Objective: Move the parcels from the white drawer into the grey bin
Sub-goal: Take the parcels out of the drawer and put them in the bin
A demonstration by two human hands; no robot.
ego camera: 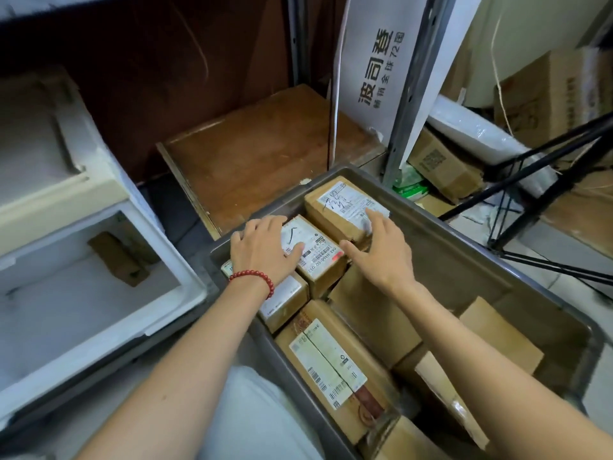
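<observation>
The grey bin (471,260) lies in front of me, packed with several brown cardboard parcels bearing white labels. My left hand (262,250), with a red bead bracelet on the wrist, rests flat on a labelled parcel (315,257) in the bin's far left corner. My right hand (381,250) lies with fingers spread on the far parcel (345,207), touching its label. The white drawer (83,293) stands open at the left. One small brown parcel (116,257) lies inside it.
A wooden shelf board (265,154) sits beyond the bin. A white sign with black characters (381,68) leans on a metal rack post. Cardboard boxes (444,164) and a black stand (537,207) crowd the right side.
</observation>
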